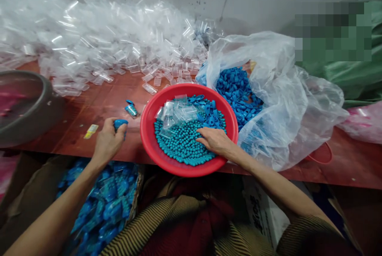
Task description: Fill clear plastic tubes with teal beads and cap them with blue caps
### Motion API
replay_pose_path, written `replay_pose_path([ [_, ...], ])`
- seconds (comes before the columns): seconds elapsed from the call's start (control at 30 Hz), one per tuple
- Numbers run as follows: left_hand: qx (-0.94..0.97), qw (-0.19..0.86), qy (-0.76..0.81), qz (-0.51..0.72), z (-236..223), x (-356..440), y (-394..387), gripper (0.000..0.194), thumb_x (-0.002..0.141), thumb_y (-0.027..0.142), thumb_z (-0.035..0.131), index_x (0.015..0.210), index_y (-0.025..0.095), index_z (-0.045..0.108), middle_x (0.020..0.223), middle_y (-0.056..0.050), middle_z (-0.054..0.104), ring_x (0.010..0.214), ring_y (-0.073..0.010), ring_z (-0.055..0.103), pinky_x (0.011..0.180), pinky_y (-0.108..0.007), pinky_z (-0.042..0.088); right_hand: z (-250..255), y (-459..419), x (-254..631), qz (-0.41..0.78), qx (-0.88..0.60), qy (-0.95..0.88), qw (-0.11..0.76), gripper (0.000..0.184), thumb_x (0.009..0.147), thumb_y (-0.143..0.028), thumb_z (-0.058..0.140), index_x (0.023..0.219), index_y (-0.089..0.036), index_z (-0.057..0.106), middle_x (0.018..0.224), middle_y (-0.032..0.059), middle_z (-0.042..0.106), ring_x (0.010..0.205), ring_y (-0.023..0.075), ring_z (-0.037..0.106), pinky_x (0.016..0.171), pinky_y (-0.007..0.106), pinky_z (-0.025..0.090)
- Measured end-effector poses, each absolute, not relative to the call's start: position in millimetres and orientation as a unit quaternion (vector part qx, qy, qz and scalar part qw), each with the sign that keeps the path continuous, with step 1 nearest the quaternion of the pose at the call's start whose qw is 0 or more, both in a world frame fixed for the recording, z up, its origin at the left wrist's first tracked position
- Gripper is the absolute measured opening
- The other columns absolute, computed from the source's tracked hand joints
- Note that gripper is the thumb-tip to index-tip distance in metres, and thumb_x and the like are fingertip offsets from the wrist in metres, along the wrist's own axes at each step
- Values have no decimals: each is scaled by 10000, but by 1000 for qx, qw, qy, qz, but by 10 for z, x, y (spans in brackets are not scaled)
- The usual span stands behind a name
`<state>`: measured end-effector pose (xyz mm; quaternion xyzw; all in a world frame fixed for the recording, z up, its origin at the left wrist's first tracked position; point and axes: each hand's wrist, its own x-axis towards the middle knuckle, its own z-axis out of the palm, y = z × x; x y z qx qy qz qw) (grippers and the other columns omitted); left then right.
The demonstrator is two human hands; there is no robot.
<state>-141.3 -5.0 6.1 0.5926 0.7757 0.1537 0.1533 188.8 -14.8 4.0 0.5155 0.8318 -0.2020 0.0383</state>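
Left hand (108, 138) clamping rounded blue plastic piece (120, 123); right hand (216, 140), fingers parted, hovering over round turquoise beads (179, 144), plenty lying unused; brown cardboard box (32, 186) holding seemingly finished blue packs (112, 188).

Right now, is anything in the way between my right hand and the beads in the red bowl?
Nothing visible: your right hand is over the beads inside the red bowl. The clear plastic cases lie off to its left, and the blue pieces sit just beyond it.
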Motion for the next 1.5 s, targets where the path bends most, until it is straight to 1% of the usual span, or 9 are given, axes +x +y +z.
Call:
replay_pose_path([
  [0.17, 588, 41, 808, 19, 38, -1464, -27, 539, 862, 415, 408, 1304, 107, 419, 1019, -178, 609, 835, -322, 588, 670, -382, 409, 29, -100, 1901, -186, 520, 832, 60, 256, 929, -273, 438, 1121, -189, 585, 1087, 71, 666, 1003, 207, 618, 784, 280, 449],
  [0.33, 769, -48, 635, 46, 210, -960, -106, 351, 915, 268, 321, 1126, 141, 570, 977, -135, 639, 868, -242, 587, 695, -320, 416, 165, 30, 2045, -159, 576, 799, 62, 281, 937, -272, 392, 1095, -209, 617, 1083, 60, 679, 1000, 226, 621, 779, 306, 456],
  [0.5, 902, 48, 419, -91, 94, -485, 27, 277, 883, 151, 343, 1011, 161, 588, 953, -104, 593, 761, -175, 556, 632, -271, 407, 262, 6, 2038, -126, 545, 819, 130, 275, 917, -361, 451, 1090, -205, 596, 1036, 80, 695, 970, 243, 639, 723, 307, 465],
  [0.67, 890, 169, 415, -82, -160, -326, 263, 253, 839, 96, 345, 888, 129, 591, 939, -133, 574, 699, -161, 539, 688, -290, 423, 125, -99, 1828, -104, 553, 815, 138, 427, 862, -478, 525, 1100, -125, 552, 883, 163, 707, 858, 293, 674, 663, 329, 472],
  [0.87, 816, 292, 473, -158, -177, -163, 406, 45, 658, 178, 598, 694, 157, 580, 687, -59, 575, 728, -203, 545, 696, -281, 396, -24, -34, 1642, -155, 558, 802, 143, 274, 889, -233, 502, 1089, -59, 569, 955, 216, 689, 915, 308, 666, 699, 353, 493],
  [1.03, 773, 354, 494, -181, -219, -70, 501, 168, 526, 185, 673, 488, 175, 510, 455, 10, 452, 594, -190, 522, 602, -273, 375, -65, 1, 1848, -167, 507, 832, 153, 300, 910, -114, 328, 1082, -103, 574, 979, 181, 683, 957, 251, 653, 735, 316, 485],
  [1.2, 716, 418, 537, -156, -366, 224, 449, 283, 471, 119, 684, 399, 180, 416, 392, 9, 411, 592, -215, 552, 539, -270, 394, -97, -21, 1962, -183, 527, 817, 146, 275, 922, -193, 343, 1079, -120, 556, 944, 159, 688, 914, 256, 657, 693, 311, 475],
  [1.3, 673, 472, 558, -112, -447, 439, 364, 237, 545, 113, 629, 451, 172, 419, 412, 24, 439, 556, -171, 558, 507, -245, 404, -90, 2, 1977, -212, 563, 792, 103, 273, 925, -229, 365, 1112, -130, 536, 948, 147, 686, 894, 249, 656, 700, 306, 463],
  [1.5, 580, 608, 542, -11, -432, 509, 305, 184, 587, 141, 624, 638, 175, 450, 475, 65, 451, 465, -99, 466, 414, -203, 384, -102, 112, 2166, -386, 588, 699, -130, 250, 903, -199, 389, 1099, -145, 533, 874, 49, 666, 751, 134, 615, 686, 236, 460],
])
